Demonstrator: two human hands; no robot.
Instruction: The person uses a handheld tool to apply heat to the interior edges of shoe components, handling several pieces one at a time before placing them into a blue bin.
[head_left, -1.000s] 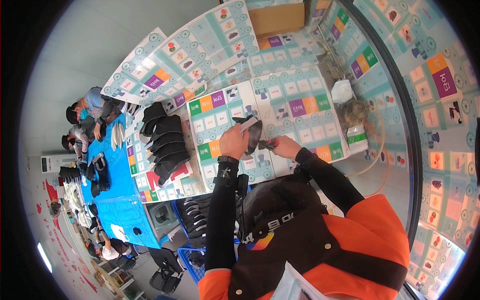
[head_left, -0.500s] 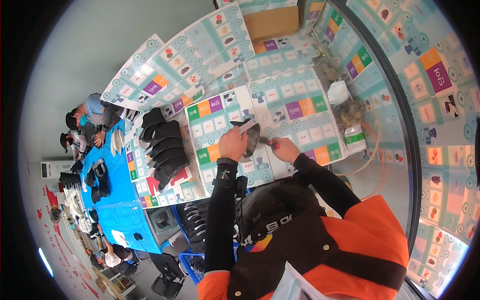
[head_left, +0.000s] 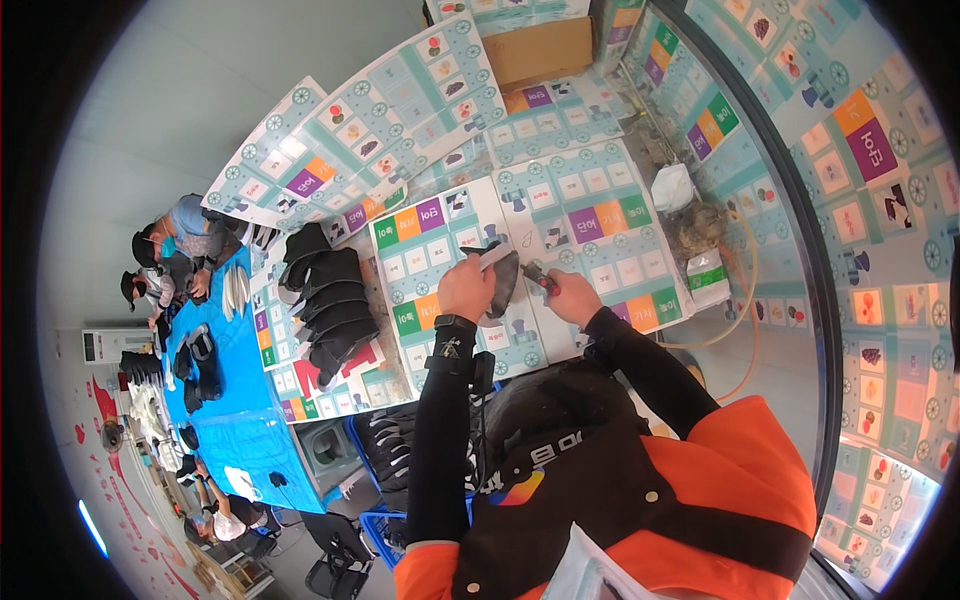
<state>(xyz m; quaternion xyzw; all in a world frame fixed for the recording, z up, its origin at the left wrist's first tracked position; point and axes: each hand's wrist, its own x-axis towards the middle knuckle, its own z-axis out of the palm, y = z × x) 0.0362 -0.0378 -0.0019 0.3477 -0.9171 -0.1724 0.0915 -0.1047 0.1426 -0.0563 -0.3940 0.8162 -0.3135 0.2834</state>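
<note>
My left hand point(head_left: 467, 290) grips a dark grey and black curved piece that looks like a shoe upper point(head_left: 507, 285), with a pale strip along its top. It is held just above the patterned worktop point(head_left: 590, 190). Closed round the red and black handle of a small tool point(head_left: 541, 277) is my right hand point(head_left: 574, 299). The tool's short head points toward the upper, with a small gap between them; its exact kind is unclear. To the left of my left hand lies an overlapping row of black shoe-upper-like pieces point(head_left: 335, 300).
A white crumpled bag point(head_left: 673, 187) and a green-and-white packet point(head_left: 708, 278) sit at the right edge, near thin hoses point(head_left: 745, 300). A cardboard box point(head_left: 540, 52) stands at the back. Blue baskets point(head_left: 382, 535) are below. People point(head_left: 185, 235) work at a blue-covered table point(head_left: 235, 430) to the left.
The tool in my right hand has drawn back slightly from the upper and turned, so its head sits apart from it. My left hand keeps its hold, nearly still.
</note>
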